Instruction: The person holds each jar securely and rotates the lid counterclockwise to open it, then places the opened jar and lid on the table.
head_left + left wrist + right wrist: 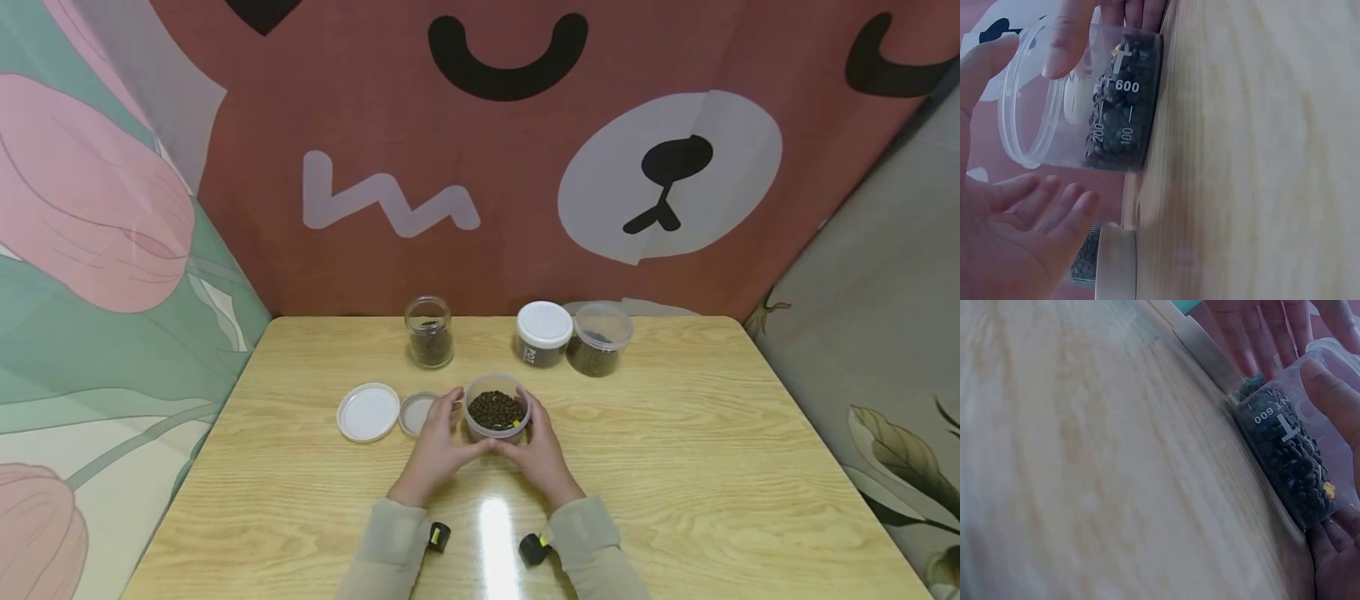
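A clear plastic tub (487, 433) with printed markings stands on the wooden table, lidless and partly filled with dark brown bean-like pieces (495, 410). A small yellow piece (1329, 489) shows among them. My right hand (542, 454) holds the tub from the right, thumb at the near side and fingers curled round the far side. On the left, my left hand (442, 450) has its thumb at the near rim. Its other fingers (1075, 215) extend loosely beside the tub, with a gap between them and the wall.
A white lid (367, 412) and a smaller round lid (414, 414) lie left of the tub. Behind stand a glass jar (431, 346), a white-lidded tub (543, 333) and another clear tub (597, 350), all holding dark contents. A printed curtain (510, 267) hangs beyond the table.
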{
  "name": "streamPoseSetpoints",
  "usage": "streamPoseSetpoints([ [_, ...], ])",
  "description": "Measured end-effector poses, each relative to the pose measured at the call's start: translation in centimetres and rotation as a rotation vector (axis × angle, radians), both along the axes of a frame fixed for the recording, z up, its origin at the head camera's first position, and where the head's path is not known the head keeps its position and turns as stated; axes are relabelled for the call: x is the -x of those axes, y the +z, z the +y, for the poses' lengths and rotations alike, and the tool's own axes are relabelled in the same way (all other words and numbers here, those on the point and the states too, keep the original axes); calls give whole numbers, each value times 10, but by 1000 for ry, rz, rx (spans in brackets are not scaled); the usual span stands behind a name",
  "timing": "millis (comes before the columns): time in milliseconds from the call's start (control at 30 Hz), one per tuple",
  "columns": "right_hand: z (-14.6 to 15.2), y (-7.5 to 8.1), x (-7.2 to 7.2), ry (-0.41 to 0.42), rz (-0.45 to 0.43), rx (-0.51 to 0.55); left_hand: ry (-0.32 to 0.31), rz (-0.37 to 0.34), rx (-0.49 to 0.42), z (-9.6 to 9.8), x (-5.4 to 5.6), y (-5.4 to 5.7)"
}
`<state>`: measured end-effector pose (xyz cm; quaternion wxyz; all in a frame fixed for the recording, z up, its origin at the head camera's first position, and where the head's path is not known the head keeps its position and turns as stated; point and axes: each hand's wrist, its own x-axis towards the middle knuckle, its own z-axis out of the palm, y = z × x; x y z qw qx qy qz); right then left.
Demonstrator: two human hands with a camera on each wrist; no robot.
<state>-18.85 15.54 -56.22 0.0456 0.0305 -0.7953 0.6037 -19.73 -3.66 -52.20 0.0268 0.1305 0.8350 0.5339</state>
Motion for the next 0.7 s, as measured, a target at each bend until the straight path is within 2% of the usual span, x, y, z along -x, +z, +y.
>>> streamPoseSetpoints([
  [133,0,0,0,4,14,-6,0,-27,8,3,0,-1],
  [267,-1,0,0,12,25,-8,6,-48,-25,8,-1,-3],
  [467,-1,1,0,10,8,12,42,-24,1,15,1,-7],
  [667,-3,3,-1,3,-14,25,59,-33,1,17,1,-5],
  [700,-4,8,-2,6,-18,24,60,-37,1,17,2,-4],
])
